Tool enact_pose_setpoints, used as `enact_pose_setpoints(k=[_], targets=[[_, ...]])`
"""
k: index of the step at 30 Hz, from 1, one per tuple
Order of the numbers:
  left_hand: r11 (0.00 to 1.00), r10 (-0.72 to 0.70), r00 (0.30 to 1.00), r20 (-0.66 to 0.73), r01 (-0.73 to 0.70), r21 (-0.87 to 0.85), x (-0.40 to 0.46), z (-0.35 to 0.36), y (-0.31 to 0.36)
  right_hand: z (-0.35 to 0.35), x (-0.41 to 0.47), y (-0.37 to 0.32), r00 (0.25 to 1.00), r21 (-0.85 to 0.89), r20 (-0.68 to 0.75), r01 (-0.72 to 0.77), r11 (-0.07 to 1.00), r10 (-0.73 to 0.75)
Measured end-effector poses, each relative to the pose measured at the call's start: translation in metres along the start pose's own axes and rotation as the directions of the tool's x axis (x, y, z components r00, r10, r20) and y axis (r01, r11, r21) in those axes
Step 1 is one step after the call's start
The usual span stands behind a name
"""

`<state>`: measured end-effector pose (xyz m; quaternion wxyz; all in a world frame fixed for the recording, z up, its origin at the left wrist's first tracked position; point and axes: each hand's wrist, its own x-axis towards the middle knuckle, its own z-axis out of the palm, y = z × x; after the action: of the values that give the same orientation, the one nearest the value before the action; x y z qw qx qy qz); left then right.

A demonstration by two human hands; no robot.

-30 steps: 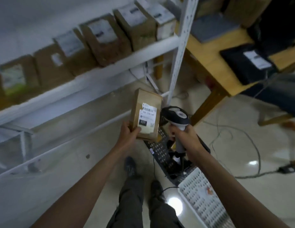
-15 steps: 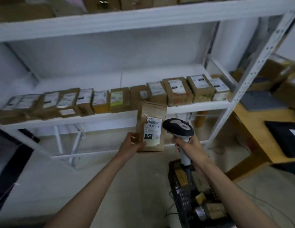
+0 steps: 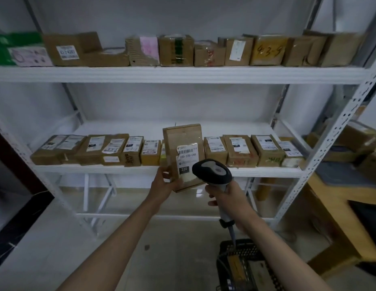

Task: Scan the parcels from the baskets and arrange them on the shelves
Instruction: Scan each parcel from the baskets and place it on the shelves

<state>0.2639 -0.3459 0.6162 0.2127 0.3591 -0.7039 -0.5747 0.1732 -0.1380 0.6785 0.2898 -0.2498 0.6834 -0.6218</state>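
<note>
My left hand (image 3: pixel 163 183) grips a flat brown parcel (image 3: pixel 184 143) by its lower left corner and holds it upright in front of the middle shelf (image 3: pixel 99 168). Its white label with a barcode faces me. My right hand (image 3: pixel 227 197) grips the handle of a black and grey barcode scanner (image 3: pixel 212 172), whose head sits just right of the label. A black basket (image 3: pixel 243 250) with more parcels stands on the floor under my right forearm.
The white metal rack holds a row of brown parcels on the middle shelf and another on the upper shelf (image 3: pixel 182 74). A rack post (image 3: pixel 334 131) rises at the right. A wooden table (image 3: pixel 338 196) with boxes lies beyond it. The scanner's cable drops toward the basket.
My view has swung up from the floor and baskets to face the rack. Both hands have risen, keeping the parcel and scanner together, now level with the middle shelf.
</note>
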Motion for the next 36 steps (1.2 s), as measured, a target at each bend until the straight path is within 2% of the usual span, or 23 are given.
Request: enact_pose_setpoints(k=[5,9,14,22,27,31,33,36], targets=[[0.999,0.008,1.000,-0.017,-0.009,-0.044,0.003,-0.001,0.007,-0.001,0.001,-0.011,0.999,0.056,0.008,0.049,0.997,-0.049],[0.998,0.023,1.000,-0.019,-0.024,-0.062,0.004,-0.002,0.015,-0.002,0.002,-0.020,0.994,0.060,0.070,0.076,0.995,-0.080],[0.994,0.067,0.998,-0.021,-0.068,-0.085,0.005,-0.011,0.029,-0.008,0.006,-0.037,0.992,0.049,0.078,0.092,0.995,-0.096],[0.975,0.188,0.982,-0.024,-0.190,-0.116,0.005,-0.038,0.098,-0.030,0.032,-0.111,0.975,0.003,0.027,0.220,0.975,-0.220],[0.943,0.311,0.948,-0.060,-0.316,-0.106,0.002,-0.067,0.172,-0.018,0.053,-0.182,0.913,0.018,0.049,0.405,0.914,-0.406],[0.891,0.418,0.900,-0.118,-0.432,-0.140,-0.003,-0.097,0.233,-0.002,0.063,-0.235,0.832,0.043,0.145,0.536,0.843,-0.536],[0.855,0.475,0.863,-0.174,-0.499,-0.141,-0.009,-0.114,0.263,0.008,0.065,-0.262,0.779,0.085,0.199,0.591,0.803,-0.594],[0.805,0.548,0.788,-0.281,-0.588,-0.079,-0.017,-0.142,0.305,0.023,0.067,-0.301,0.743,0.140,0.216,0.619,0.773,-0.634]])
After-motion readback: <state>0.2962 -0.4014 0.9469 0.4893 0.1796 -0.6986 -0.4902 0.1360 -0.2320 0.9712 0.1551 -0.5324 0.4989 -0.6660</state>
